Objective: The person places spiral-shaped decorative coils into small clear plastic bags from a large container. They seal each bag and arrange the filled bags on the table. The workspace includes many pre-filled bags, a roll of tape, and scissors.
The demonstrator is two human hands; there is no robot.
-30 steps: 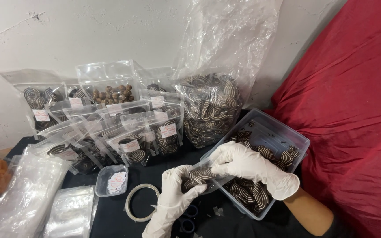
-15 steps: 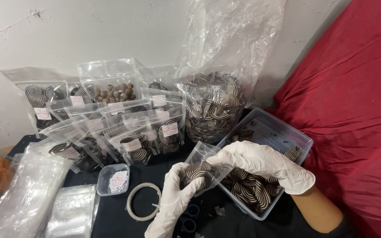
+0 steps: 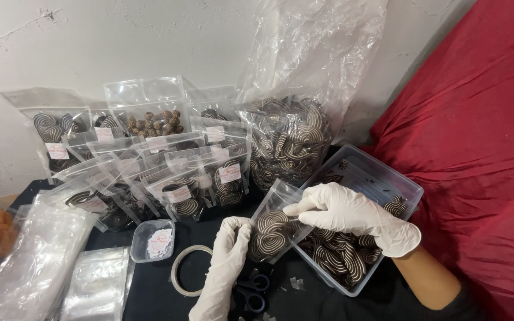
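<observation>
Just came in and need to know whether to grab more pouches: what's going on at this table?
A person in white gloves is filling a small clear pouch with striped spiral cookies. The left hand holds the pouch from below, while the right hand reaches into its mouth above a clear plastic tub of the same cookies. Filled, labelled pouches stand in rows by the wall beside a big bulk bag. Empty pouches lie at left.

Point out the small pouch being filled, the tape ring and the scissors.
small pouch (image 3: 269, 235): head view, on its clear front over the striped pieces.
tape ring (image 3: 178, 278): head view, on its left rim.
scissors (image 3: 256, 289): head view, on a handle loop.
</observation>
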